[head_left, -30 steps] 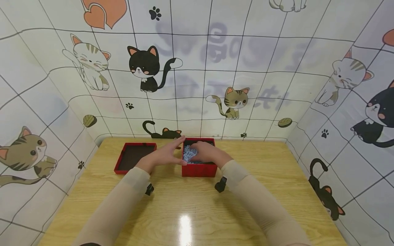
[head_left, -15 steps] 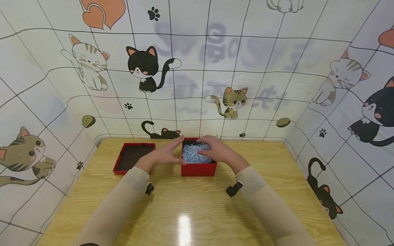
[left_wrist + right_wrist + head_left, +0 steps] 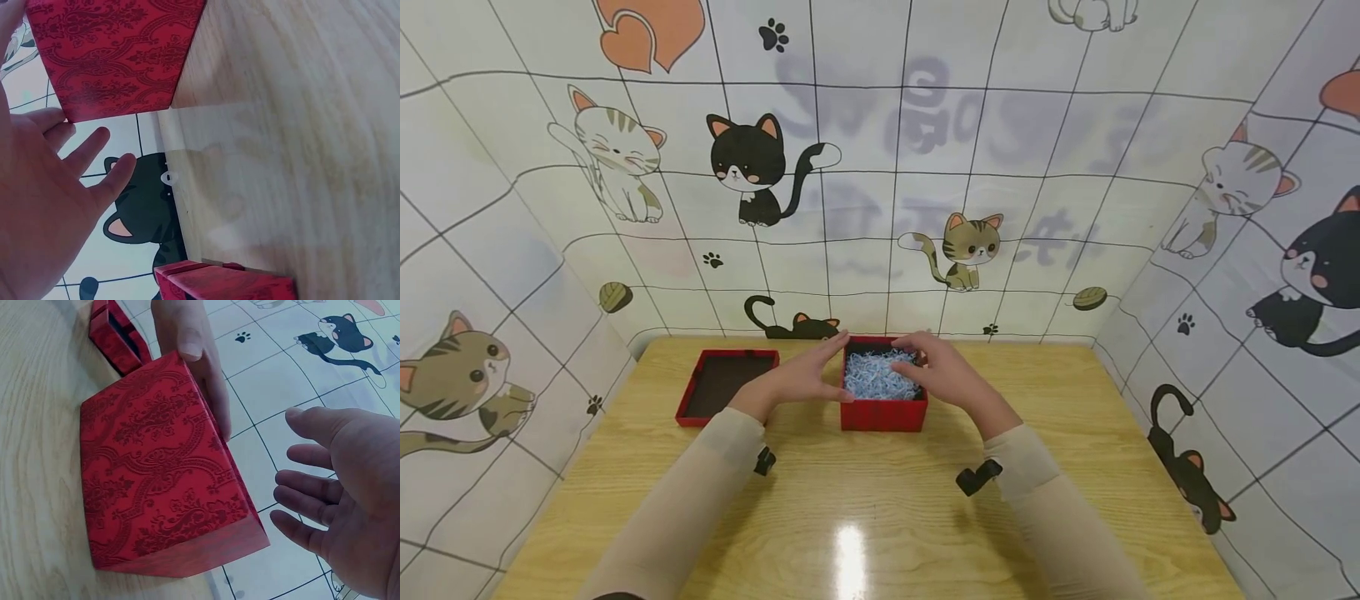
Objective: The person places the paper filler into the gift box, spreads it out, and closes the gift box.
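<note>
A red box (image 3: 883, 415) with a dark damask pattern stands at the back middle of the table, filled with light blue shredded paper (image 3: 878, 375). Along its left rim lies my left hand (image 3: 801, 375), thumb at the front corner and fingers stretched toward the back. The right wrist view shows that thumb over the box's edge, the other fingers partly hidden behind the wall. My right hand (image 3: 943, 375) is over the right side of the box, fingers spread and loosely bent, holding nothing. Its palm and bare fingers (image 3: 306, 484) show beside the box in the right wrist view.
A shallow red lid (image 3: 730, 385) with a dark inside lies left of the box, partly behind the left hand. A wall covering (image 3: 865, 192) with cartoon cats and grid lines rises right behind the table (image 3: 850, 508) and on both sides.
My right hand has come up out of the box and moved right, uncovering the blue shredded paper, which now spreads across the inside. The left hand stays at the left rim.
</note>
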`<control>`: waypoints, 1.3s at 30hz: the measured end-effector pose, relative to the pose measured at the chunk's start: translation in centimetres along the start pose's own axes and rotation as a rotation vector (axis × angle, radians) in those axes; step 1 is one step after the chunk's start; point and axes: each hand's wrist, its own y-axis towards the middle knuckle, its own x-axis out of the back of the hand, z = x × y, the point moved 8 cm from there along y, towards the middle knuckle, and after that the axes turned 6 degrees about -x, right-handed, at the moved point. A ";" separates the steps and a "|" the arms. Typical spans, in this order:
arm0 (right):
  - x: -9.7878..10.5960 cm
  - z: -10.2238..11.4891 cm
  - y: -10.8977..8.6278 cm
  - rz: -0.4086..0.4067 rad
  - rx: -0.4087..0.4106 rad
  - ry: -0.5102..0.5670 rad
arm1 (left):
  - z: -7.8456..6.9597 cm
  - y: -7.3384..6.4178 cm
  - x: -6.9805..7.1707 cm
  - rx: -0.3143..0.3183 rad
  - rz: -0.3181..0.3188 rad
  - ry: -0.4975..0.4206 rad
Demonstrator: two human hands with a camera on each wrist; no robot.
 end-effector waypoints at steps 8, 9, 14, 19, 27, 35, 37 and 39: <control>-1.3 0.3 0.1 -0.005 0.005 0.083 | 0.2 -1.5 1.0 0.040 -0.102 -0.062; -1.5 0.4 0.1 0.001 0.010 0.091 | 0.2 -1.9 1.2 0.050 -0.111 -0.057; -2.8 1.6 0.4 0.026 0.047 0.103 | 0.5 -3.8 2.2 0.091 -0.136 -0.004; -4.0 3.5 0.9 0.027 0.101 0.106 | 0.8 -5.7 3.7 0.094 -0.168 0.045; -8.0 7.8 1.9 0.069 0.178 0.026 | 2.6 -10.0 6.2 0.143 -0.235 0.139; -11.5 9.6 2.7 0.132 0.202 -0.082 | 5.0 -13.4 7.4 0.185 -0.294 0.122; -12.3 10.0 3.0 0.138 0.215 -0.125 | 5.6 -14.4 7.7 0.209 -0.308 0.114; -13.0 10.5 3.3 0.140 0.231 -0.173 | 6.1 -15.5 7.9 0.230 -0.322 0.101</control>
